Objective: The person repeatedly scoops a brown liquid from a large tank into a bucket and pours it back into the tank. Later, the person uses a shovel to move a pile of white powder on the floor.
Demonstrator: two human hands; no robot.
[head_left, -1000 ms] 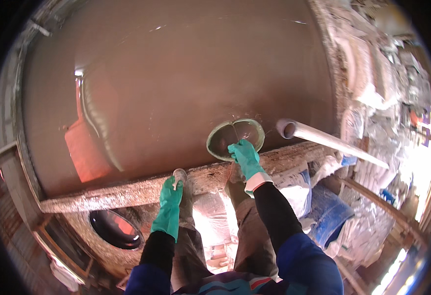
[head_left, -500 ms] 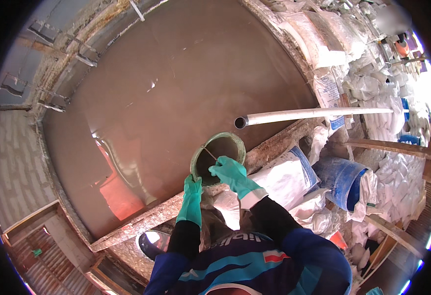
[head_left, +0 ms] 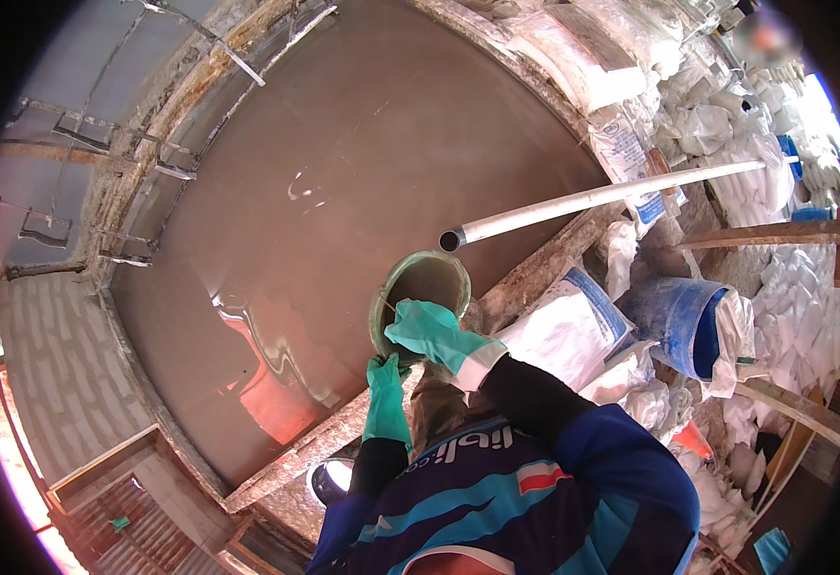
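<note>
At the near edge of a wide tank of murky brown liquid (head_left: 363,172) is a round bucket (head_left: 462,280) with a greenish rim, its inside dark. My left hand (head_left: 385,398), in a green rubber glove, grips the near-left rim. Over the bucket's opening is my right hand (head_left: 434,333), in a matching glove with a white cuff. Its fingers are closed on a thin handle that runs to the bucket's left rim, mostly hidden by the glove. What lies beneath the right hand inside the bucket is hidden.
A white pipe (head_left: 573,199) juts over the tank from the right, its end just beyond the bucket. White sacks (head_left: 568,331) and a blue barrel (head_left: 674,321) stand to my right. The tank's rough ledge (head_left: 286,470) runs along the near side.
My right hand has shifted slightly left and lower over the bucket, covering more of the handle. The whole view has turned a little. My left hand stays at the rim.
</note>
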